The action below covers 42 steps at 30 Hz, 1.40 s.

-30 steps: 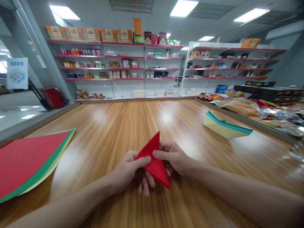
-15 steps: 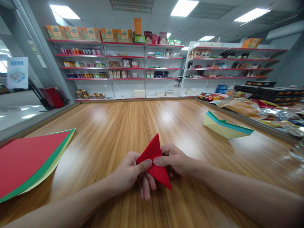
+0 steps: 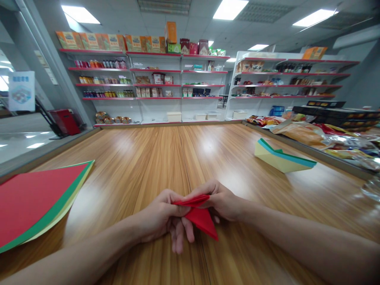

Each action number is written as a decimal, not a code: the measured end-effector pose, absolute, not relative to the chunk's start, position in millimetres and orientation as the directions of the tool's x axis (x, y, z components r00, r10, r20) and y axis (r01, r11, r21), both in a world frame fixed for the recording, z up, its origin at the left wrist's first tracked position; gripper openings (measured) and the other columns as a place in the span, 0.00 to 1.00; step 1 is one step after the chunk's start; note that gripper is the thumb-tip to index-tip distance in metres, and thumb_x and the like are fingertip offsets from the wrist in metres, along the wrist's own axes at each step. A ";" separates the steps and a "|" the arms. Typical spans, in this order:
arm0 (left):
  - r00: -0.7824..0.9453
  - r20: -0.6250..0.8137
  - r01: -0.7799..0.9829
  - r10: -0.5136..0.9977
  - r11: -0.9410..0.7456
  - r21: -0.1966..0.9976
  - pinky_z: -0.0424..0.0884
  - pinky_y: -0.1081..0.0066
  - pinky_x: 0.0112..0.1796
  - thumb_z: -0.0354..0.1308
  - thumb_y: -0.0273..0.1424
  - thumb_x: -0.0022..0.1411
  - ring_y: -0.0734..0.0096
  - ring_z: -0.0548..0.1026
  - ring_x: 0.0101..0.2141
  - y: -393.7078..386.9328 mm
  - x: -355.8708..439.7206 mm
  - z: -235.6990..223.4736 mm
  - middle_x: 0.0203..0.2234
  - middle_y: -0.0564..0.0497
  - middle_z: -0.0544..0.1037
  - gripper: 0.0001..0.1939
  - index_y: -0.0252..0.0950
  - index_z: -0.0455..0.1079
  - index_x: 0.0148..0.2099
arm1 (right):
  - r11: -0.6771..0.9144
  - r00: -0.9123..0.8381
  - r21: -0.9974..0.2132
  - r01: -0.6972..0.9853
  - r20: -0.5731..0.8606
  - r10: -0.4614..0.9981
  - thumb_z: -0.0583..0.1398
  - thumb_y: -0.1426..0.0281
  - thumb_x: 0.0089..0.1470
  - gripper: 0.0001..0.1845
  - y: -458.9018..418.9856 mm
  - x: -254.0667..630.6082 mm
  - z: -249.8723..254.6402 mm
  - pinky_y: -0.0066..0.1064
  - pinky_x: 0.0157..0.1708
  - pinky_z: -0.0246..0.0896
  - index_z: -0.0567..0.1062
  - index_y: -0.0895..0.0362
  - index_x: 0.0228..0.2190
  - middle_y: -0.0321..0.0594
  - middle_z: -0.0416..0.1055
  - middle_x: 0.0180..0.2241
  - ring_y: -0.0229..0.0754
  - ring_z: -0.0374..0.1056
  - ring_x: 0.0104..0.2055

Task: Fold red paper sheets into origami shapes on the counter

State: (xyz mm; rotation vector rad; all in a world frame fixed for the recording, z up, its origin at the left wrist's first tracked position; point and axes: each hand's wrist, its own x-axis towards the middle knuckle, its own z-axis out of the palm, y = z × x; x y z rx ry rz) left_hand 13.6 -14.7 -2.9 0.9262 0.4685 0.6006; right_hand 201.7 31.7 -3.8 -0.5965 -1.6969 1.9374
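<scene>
A folded piece of red paper [image 3: 203, 221] is held between both hands above the wooden table [image 3: 160, 158]. My left hand [image 3: 166, 215] grips its left side, the thumb pressed into the fold and the other fingers curled beneath. On the opposite side my right hand [image 3: 221, 200] is closed on the paper, its thumb partly hidden behind the upper flap. That flap is bent down over the thumbs, while a pointed corner sticks out toward me at the lower right. The underside of the paper is out of sight.
Red, green and yellow paper sheets [image 3: 44, 198] lie stacked at the left. A folded paper boat [image 3: 279, 158], yellow, blue and green, stands at the right. Packaged snacks [image 3: 308, 134] lie beyond the right edge, and stocked shelves [image 3: 157, 85] line the back.
The red paper's upper point, upright before, is now folded down toward me over the thumbs. My right index finger has come forward across the top of the paper.
</scene>
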 end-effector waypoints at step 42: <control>0.131 0.288 0.312 0.948 -0.316 0.896 0.61 0.59 0.55 0.52 0.41 0.64 0.58 0.67 0.54 -16.2 26.5 -8.7 0.50 0.42 0.72 0.21 0.34 0.64 0.54 | 0.816 -0.740 -0.382 0.434 0.364 0.565 0.52 0.72 0.56 0.08 4.2 186.7 12.6 0.30 0.31 0.60 0.70 0.61 0.34 0.43 0.71 0.32 0.40 0.66 0.30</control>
